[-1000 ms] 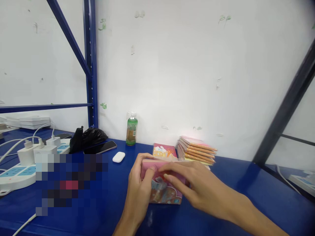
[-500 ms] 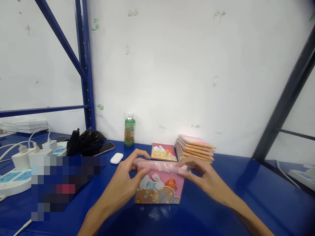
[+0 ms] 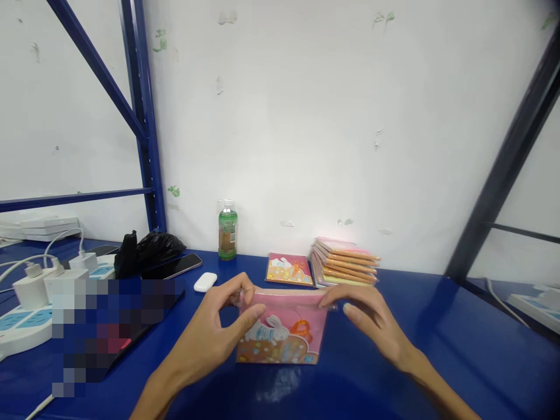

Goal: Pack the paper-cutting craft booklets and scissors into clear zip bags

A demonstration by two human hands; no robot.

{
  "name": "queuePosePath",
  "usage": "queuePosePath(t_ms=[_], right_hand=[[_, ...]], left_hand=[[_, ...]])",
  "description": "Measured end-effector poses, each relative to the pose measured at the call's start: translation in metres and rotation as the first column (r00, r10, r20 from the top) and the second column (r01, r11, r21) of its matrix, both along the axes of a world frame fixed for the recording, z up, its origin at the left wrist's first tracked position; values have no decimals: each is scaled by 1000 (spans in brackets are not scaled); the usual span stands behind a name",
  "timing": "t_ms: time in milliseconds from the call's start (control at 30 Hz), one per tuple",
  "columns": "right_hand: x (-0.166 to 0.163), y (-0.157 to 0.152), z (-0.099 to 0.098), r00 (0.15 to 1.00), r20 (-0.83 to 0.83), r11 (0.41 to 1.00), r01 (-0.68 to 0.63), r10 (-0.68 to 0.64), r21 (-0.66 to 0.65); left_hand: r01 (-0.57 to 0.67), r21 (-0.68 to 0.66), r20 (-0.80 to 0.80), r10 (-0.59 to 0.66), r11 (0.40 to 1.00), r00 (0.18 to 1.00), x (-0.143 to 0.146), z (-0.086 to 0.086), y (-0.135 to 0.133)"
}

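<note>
A pink packet with a rabbit picture (image 3: 282,332) lies flat on the blue shelf surface (image 3: 437,338) in front of me, inside a clear wrapper. My left hand (image 3: 214,332) pinches its upper left corner between thumb and fingers. My right hand (image 3: 371,324) rests fingertips on the upper right corner, fingers curled over the wrapper's flap. Behind it lies a second rabbit packet (image 3: 289,269), and beside that a slanted stack of similar packets (image 3: 345,262) against the wall.
A green drink bottle (image 3: 227,229) stands by the white wall. To the left are a white earbud case (image 3: 205,282), a phone (image 3: 174,265), a black plastic bag (image 3: 146,249), and power strips with chargers (image 3: 32,291). Blue rack posts (image 3: 142,128) stand left, a dark brace (image 3: 507,169) at right.
My right hand has come off the top of the packet and gone to its right corner. The packet now lies flatter, its rabbit picture fully uncovered. The view has tilted slightly.
</note>
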State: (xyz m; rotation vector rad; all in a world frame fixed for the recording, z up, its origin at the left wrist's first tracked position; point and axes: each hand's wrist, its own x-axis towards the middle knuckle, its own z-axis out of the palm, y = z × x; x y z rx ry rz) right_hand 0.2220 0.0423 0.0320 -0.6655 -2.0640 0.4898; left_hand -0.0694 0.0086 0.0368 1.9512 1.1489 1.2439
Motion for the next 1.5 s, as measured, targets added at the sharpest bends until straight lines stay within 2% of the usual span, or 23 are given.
queuePosePath(t_ms=[100, 200, 300, 433, 633, 767, 867, 933, 1067, 1200, 1300, 1433, 1500], right_hand=[[-9, -3, -2, 996, -23, 996, 89, -89, 1], [-17, -4, -3, 986, -95, 981, 125, -140, -148], [-18, -7, 0, 993, 1, 966, 111, -114, -232], [-15, -13, 5, 974, 193, 985, 139, -116, -107], [-18, -8, 6, 938, 235, 966, 256, -256, 32], [-19, 33, 30, 815, 354, 889, 416, -458, 191], [-19, 82, 55, 730, 424, 843, 491, -536, 222], [-22, 116, 65, 652, 517, 822, 523, -555, 224], [-41, 160, 59, 482, 652, 771, 580, -585, 262], [-52, 172, 46, 410, 672, 744, 581, -617, 329], [-34, 166, 46, 408, 633, 723, 579, -658, 378], [17, 150, 44, 415, 537, 662, 612, -734, 432], [44, 140, 34, 436, 524, 670, 599, -732, 438]], left_hand=[[-11, -27, 3, 11, 1000, 1000, 2, 1, -1], [4, -72, 8, -4, 997, 1000, 1, 4, -2], [7, -97, 4, -7, 995, 1000, -2, 8, -3], [43, -115, -15, -45, 992, 999, -6, 10, -6], [-35, -62, -36, 32, 997, 999, -2, 6, -4], [-166, 21, 40, 165, 986, 986, -1, 8, 0], [-251, 19, 163, 245, 968, 956, -7, 13, 1], [-281, 2, 221, 274, 960, 936, -10, 15, 2], [-318, -13, 233, 313, 948, 921, -8, 19, 0], [-327, -24, 178, 325, 945, 929, -5, 19, -1], [-311, -44, 143, 314, 949, 938, -8, 17, 1], [-284, -70, 126, 291, 956, 949, -13, 15, 3], [-281, -79, 122, 289, 956, 950, -14, 14, 3]])
